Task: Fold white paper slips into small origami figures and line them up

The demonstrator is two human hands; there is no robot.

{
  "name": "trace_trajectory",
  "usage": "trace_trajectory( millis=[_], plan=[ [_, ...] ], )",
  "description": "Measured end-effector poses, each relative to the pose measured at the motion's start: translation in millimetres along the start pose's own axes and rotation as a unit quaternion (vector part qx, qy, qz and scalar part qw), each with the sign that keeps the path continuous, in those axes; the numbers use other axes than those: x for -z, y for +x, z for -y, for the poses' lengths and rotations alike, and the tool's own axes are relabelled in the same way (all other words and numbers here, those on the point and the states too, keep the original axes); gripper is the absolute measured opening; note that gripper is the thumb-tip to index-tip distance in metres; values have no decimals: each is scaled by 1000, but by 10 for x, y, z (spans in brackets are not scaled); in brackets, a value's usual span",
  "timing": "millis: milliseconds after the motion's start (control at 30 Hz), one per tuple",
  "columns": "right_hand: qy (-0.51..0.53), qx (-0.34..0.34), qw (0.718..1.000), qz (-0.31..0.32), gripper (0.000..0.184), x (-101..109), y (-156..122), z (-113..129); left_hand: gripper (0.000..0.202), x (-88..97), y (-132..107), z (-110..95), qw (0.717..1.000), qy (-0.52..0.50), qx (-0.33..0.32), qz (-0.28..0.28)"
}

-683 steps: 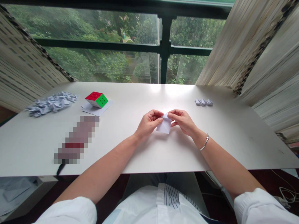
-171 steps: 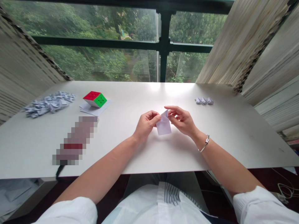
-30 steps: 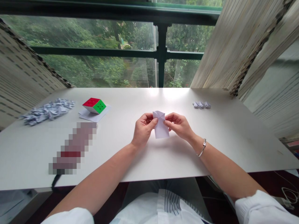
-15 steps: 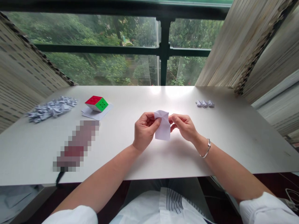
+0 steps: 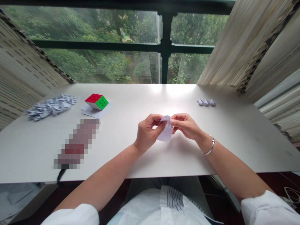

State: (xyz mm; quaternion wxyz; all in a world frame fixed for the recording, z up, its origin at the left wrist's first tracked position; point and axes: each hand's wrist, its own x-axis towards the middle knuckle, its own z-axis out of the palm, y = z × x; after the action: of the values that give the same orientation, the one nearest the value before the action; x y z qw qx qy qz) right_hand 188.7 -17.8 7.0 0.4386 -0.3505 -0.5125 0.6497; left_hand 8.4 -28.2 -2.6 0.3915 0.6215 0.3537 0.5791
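Observation:
A small piece of white paper (image 5: pixel 165 135) is held up between my two hands above the white table. Its upper part curls over, while the lower part hangs flat. My left hand (image 5: pixel 149 131) pinches the paper's left side between thumb and fingers. At the upper right edge, my right hand (image 5: pixel 186 125) pinches the paper too, and a bracelet (image 5: pixel 212 145) circles that wrist. The fingertips behind the paper are partly hidden.
On the white table (image 5: pixel 122 150), a pile of folded paper pieces (image 5: pixel 52 107) lies at far left. A puzzle cube (image 5: pixel 97 102) sits on paper sheets (image 5: pixel 105 112). A blurred-out long object (image 5: pixel 78 143) lies nearer. Several folded paper pieces (image 5: pixel 206 102) stand at right.
The paper's top edge has bent over into a curl. My right hand has closed on its upper right edge, and my left hand has shifted slightly right.

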Motion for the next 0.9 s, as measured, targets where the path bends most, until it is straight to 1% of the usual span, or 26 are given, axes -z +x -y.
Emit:
trace_trajectory(
  millis=[133,233,333,433,567,700,800,900],
  plan=[
    [8,-4,1000,-8,25,12,6,-3,16,-4,9,5,999,-30,20,18],
    [27,1,999,-30,25,13,9,-3,19,3,38,22,995,-71,64,38],
    [38,0,999,-35,24,10,6,2,26,17,74,31,986,-117,106,61],
    [44,-12,998,-33,24,7,-5,10,28,26,89,20,978,-150,124,81],
    [53,-17,998,-25,23,13,-18,15,24,25,67,-2,975,-164,111,102],
    [35,-5,999,-18,24,18,-24,11,23,24,45,-3,979,-147,88,108],
    [5,20,1000,-17,25,8,-28,11,24,39,51,-2,981,-140,70,115],
    [-30,65,997,-14,26,-9,-34,20,26,71,69,-4,979,-144,64,131]
  ],
)
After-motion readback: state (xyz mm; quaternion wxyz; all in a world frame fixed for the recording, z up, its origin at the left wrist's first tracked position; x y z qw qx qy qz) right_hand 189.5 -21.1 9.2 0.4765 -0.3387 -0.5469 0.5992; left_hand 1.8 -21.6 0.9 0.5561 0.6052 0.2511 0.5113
